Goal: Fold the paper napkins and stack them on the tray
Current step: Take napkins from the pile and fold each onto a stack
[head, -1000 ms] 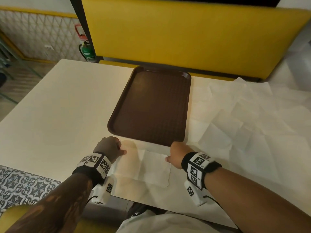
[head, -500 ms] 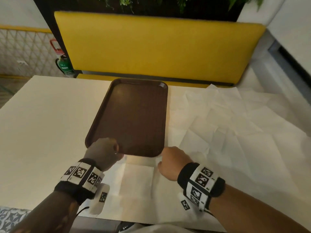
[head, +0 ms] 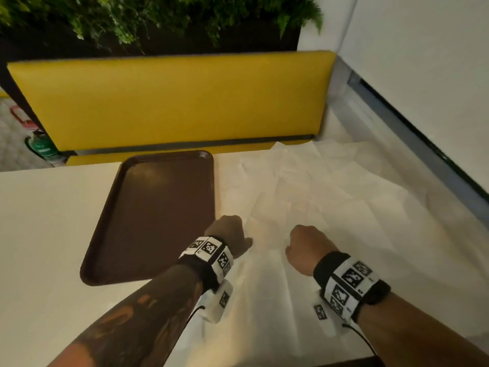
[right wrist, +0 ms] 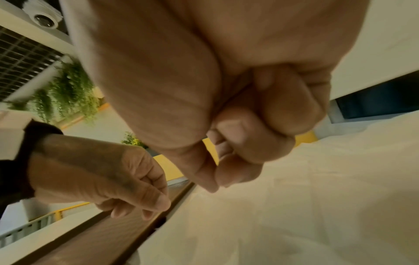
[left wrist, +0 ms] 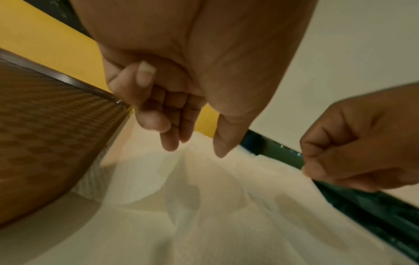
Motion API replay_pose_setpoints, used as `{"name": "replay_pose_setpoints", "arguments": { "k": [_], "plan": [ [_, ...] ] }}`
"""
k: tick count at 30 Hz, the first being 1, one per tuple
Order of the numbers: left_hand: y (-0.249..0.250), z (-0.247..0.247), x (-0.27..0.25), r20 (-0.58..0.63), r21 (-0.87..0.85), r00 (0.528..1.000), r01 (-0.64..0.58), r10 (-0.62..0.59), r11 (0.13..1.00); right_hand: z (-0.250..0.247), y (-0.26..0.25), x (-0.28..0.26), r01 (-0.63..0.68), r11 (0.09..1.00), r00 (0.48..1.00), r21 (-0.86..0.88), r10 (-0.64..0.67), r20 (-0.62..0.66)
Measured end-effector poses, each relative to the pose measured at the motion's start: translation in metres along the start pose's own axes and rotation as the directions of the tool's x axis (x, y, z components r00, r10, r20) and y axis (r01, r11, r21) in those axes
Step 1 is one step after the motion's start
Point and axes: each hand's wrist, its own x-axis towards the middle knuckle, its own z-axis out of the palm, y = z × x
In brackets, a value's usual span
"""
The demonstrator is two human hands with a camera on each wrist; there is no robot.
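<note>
An empty brown tray (head: 153, 213) lies on the white table, left of centre. Just to its right both hands hover close together over a white paper napkin (head: 267, 282) that runs from them down toward the table's near edge. My left hand (head: 230, 233) has its fingers curled, and in the left wrist view the napkin (left wrist: 215, 197) rises in a ridge to the fingertips of that hand (left wrist: 192, 148). My right hand (head: 304, 243) is a tight fist, thumb pressed on the forefinger, pinching the napkin's edge (right wrist: 217, 181).
Several unfolded, creased napkins (head: 330, 197) overlap across the right half of the table. A yellow bench back (head: 172, 102) stands behind the table with plants (head: 158, 19) above it. A white wall (head: 423, 75) closes the right side. Bare tabletop (head: 47, 221) lies left of the tray.
Both hands have moved from the tray's near edge to its right side, taking the napkin's edge with them. The view has swung right and upward.
</note>
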Motion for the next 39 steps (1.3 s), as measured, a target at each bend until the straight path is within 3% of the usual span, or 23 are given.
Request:
{"name": "replay_pose_setpoints", "arguments": {
  "k": [7,13,17,27,32,36,39],
  "plan": [
    [0.007,0.009,0.016,0.052,0.030,0.996,0.071,-0.073,0.997,-0.007,0.005,0.012,-0.015,1.000,0.999,0.012,0.015,0.028],
    [0.005,0.014,0.008,0.161,0.125,0.985,0.036,-0.056,0.991,-0.009,0.007,0.024,-0.044,0.999,0.998,0.015,0.044,0.039],
    [0.003,0.024,0.001,0.093,0.192,0.995,-0.061,0.044,0.979,-0.008,0.003,0.030,-0.038,0.999,0.999,0.023,0.038,0.038],
    [0.010,0.010,-0.006,-0.118,0.110,0.970,-0.198,0.211,0.974,-0.005,0.011,0.038,-0.026,1.000,1.000,-0.016,0.026,0.017],
    [0.011,-0.009,-0.002,-0.333,0.031,0.908,-0.258,0.253,0.966,-0.016,0.016,0.040,-0.002,1.000,1.000,0.009,0.002,-0.020],
    [0.011,-0.021,0.000,-0.479,0.020,0.813,-0.367,0.331,0.930,-0.035,0.017,0.033,0.098,0.993,0.984,0.071,-0.086,-0.159],
    [0.010,-0.029,0.000,-0.552,0.057,0.729,-0.452,0.405,0.890,-0.051,0.017,0.030,0.221,0.970,0.936,0.103,-0.182,-0.300]
  ]
}}
